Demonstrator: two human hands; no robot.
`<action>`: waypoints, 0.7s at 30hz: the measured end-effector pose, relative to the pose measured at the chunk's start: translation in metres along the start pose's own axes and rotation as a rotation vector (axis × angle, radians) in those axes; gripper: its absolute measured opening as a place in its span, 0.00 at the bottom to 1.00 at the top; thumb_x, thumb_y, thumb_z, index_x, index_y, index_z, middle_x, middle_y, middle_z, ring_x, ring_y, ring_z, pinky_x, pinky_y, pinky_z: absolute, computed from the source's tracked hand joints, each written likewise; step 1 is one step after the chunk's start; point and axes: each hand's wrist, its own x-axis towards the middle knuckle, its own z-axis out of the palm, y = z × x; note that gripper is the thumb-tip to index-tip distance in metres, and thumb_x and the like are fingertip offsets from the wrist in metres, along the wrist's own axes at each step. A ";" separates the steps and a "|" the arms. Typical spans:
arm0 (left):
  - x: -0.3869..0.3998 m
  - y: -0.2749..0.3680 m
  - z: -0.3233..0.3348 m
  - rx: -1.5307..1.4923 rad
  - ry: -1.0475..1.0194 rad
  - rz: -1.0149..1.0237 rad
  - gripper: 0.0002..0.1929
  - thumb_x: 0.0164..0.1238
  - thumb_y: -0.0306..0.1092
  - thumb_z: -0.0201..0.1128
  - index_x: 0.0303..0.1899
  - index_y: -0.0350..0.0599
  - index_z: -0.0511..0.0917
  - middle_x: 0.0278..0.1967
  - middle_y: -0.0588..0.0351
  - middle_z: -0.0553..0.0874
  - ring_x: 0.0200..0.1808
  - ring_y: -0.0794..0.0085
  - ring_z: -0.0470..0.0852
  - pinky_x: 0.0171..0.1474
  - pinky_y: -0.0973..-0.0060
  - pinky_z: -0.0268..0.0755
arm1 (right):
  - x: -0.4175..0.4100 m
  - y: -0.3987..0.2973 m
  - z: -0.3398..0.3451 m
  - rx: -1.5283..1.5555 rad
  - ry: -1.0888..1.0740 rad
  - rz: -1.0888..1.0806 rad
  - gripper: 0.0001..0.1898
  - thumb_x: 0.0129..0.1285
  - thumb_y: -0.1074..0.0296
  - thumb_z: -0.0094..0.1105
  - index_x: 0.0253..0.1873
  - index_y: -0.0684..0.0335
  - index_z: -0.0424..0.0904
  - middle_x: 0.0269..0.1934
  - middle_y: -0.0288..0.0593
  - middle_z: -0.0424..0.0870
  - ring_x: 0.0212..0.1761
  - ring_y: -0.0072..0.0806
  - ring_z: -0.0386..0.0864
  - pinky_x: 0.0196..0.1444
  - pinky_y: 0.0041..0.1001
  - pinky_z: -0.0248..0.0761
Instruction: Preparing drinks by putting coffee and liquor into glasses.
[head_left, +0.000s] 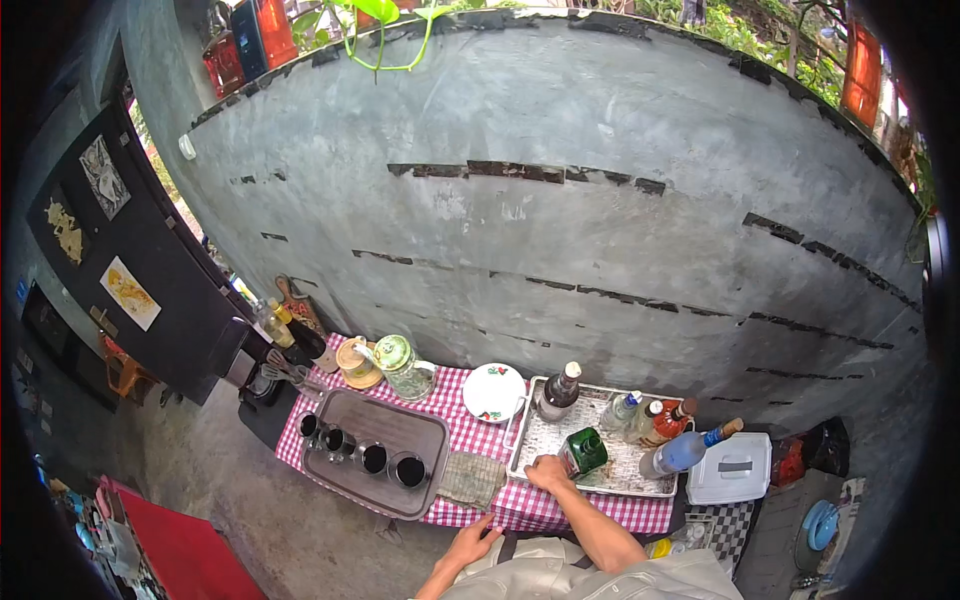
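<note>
My right hand (549, 472) is at the near rim of a white wicker-patterned tray (551, 439), with its fingers curled. It is right beside a square green glass bottle (586, 452), and whether it grips the bottle is hidden. Low at the table's front edge, my left hand (472, 538) holds nothing and has its fingers apart. Just beyond it lies a folded grey-green cloth (472, 478). To the left, a brown serving tray (367, 416) bears a row of several glasses (373, 456) with dark contents.
More bottles, among them a frosted blue one (679, 454) and a dark brown one (559, 394), stand in the white tray. Behind are a white plate (493, 390) and a green-patterned enamel pot (405, 367). A lidded white box (729, 469) sits at the right. A grey wall (525, 240) rises behind the table.
</note>
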 end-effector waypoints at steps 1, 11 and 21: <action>0.000 0.002 -0.002 0.000 -0.001 -0.001 0.31 0.68 0.54 0.58 0.66 0.46 0.69 0.57 0.37 0.78 0.56 0.50 0.80 0.58 0.62 0.72 | -0.004 -0.004 -0.004 -0.013 -0.021 0.004 0.25 0.53 0.50 0.57 0.46 0.68 0.84 0.47 0.64 0.82 0.53 0.52 0.80 0.59 0.41 0.70; 0.004 0.008 -0.010 -0.012 -0.050 -0.004 0.31 0.67 0.54 0.57 0.66 0.44 0.68 0.56 0.35 0.78 0.58 0.47 0.78 0.60 0.62 0.69 | 0.004 0.005 -0.001 0.146 -0.006 0.020 0.23 0.46 0.59 0.63 0.47 0.66 0.82 0.44 0.60 0.84 0.51 0.50 0.81 0.56 0.37 0.73; 0.007 -0.001 -0.013 -0.034 -0.034 0.033 0.31 0.67 0.54 0.57 0.65 0.44 0.69 0.56 0.36 0.78 0.58 0.47 0.78 0.60 0.62 0.69 | -0.004 -0.001 -0.005 0.159 0.058 -0.002 0.21 0.50 0.62 0.61 0.49 0.63 0.81 0.45 0.60 0.83 0.50 0.49 0.81 0.56 0.37 0.73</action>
